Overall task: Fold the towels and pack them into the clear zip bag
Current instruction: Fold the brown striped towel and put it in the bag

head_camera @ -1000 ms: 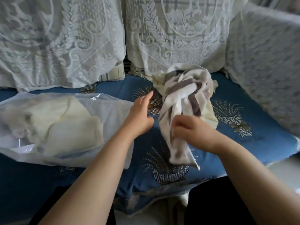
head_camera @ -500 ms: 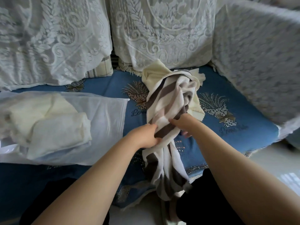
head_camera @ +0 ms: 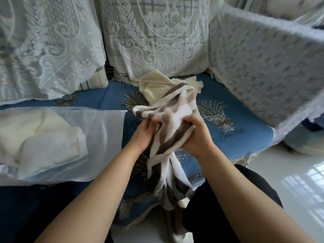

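Observation:
A brown-and-white striped towel (head_camera: 168, 120) is bunched lengthwise in front of me, its lower end hanging past the sofa's front edge. My left hand (head_camera: 142, 135) grips its left side and my right hand (head_camera: 196, 136) grips its right side, both at the middle of the bundle. A cream towel (head_camera: 154, 86) lies crumpled on the blue seat behind it. The clear zip bag (head_camera: 98, 134) lies flat on the seat at left, with cream folded towels (head_camera: 43, 135) inside.
The blue embroidered seat cover (head_camera: 233, 120) spans the sofa. Lace-covered cushions (head_camera: 154, 37) line the back and a lace-covered armrest (head_camera: 263, 67) rises on the right. White floor (head_camera: 289, 181) shows at lower right. My dark-clothed knees sit below the seat edge.
My left hand has moved right and taken hold of the striped towel beside my right hand. The towel has been pulled toward me, its lower end now hanging over the seat edge.

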The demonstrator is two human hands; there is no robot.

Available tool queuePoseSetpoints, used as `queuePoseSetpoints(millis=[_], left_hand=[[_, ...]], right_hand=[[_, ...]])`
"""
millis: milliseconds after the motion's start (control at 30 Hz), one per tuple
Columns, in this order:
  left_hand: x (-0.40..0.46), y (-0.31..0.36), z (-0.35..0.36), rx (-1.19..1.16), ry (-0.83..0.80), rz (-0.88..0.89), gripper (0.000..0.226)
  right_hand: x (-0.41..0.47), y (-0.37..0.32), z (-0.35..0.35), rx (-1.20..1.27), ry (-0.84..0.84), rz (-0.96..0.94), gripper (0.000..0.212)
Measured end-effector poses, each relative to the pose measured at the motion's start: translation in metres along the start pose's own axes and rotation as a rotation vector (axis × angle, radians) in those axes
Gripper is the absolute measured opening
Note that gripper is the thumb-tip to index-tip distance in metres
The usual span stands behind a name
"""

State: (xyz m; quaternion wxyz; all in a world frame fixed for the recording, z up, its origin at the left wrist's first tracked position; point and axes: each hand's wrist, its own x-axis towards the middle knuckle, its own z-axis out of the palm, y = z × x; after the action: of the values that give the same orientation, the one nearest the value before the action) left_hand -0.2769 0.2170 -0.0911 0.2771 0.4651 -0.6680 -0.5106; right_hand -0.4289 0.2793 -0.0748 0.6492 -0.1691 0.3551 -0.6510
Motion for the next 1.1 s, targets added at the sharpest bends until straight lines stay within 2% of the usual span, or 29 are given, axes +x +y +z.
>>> queuePoseSetpoints(millis=[100, 167, 233, 300, 333, 400, 467, 600, 667, 767, 867, 933, 1000, 1100], left_hand=[[-0.002, -0.008, 0.000, -0.144, 0.004, -0.013, 0.061], [-0.001, -0.015, 0.003, -0.156, 0.069, -0.019, 0.064], [-0.001, -0.019, 0.002, -0.181, 0.070, -0.118, 0.089], [-0.006, -0.023, 0.002, -0.201, -0.043, -0.151, 0.110], [-0.008, -0.029, 0.002, -0.134, -0.099, -0.159, 0.104], [-0.009, -0.046, 0.000, 0.170, -0.179, -0.195, 0.066], [-0.004, -0.065, 0.005, 0.285, -0.233, -0.190, 0.046], [-0.029, -0.043, 0.007, 0.249, -0.182, -0.152, 0.030], [-0.029, -0.040, 0.014, 0.304, -0.191, -0.195, 0.031], [-0.037, -0.015, 0.012, 0.328, -0.074, -0.160, 0.035], [-0.030, 0.036, -0.016, 0.066, 0.168, -0.124, 0.032], [-0.027, 0.074, -0.041, -0.332, 0.271, -0.112, 0.034], [-0.029, 0.111, -0.065, -0.665, 0.202, -0.065, 0.028], [-0.044, 0.159, -0.094, -0.740, 0.081, 0.114, 0.018]], right_hand=[[-0.025, -0.010, -0.010, 0.030, -0.052, -0.064, 0.035], [-0.042, -0.013, -0.016, 0.022, -0.079, -0.081, 0.045], [-0.055, -0.012, -0.023, 0.024, -0.076, -0.034, 0.046], [-0.064, -0.010, -0.030, 0.023, -0.014, 0.007, 0.050], [-0.068, -0.010, -0.032, 0.025, 0.011, 0.016, 0.052], [-0.067, -0.008, -0.038, 0.035, 0.042, 0.033, 0.051], [-0.066, -0.009, -0.043, 0.005, 0.044, -0.004, 0.044], [-0.095, -0.009, -0.034, -0.050, 0.018, -0.078, 0.020], [-0.098, -0.004, -0.035, -0.046, 0.021, -0.069, 0.023], [-0.106, -0.006, -0.041, 0.008, -0.025, -0.099, 0.038], [-0.110, -0.035, -0.037, 0.094, -0.071, -0.190, 0.045], [-0.111, -0.062, -0.022, 0.012, -0.045, -0.231, 0.044], [-0.108, -0.091, -0.003, -0.084, -0.008, -0.283, 0.031], [-0.106, -0.133, 0.035, -0.191, 0.043, -0.380, 0.022]])
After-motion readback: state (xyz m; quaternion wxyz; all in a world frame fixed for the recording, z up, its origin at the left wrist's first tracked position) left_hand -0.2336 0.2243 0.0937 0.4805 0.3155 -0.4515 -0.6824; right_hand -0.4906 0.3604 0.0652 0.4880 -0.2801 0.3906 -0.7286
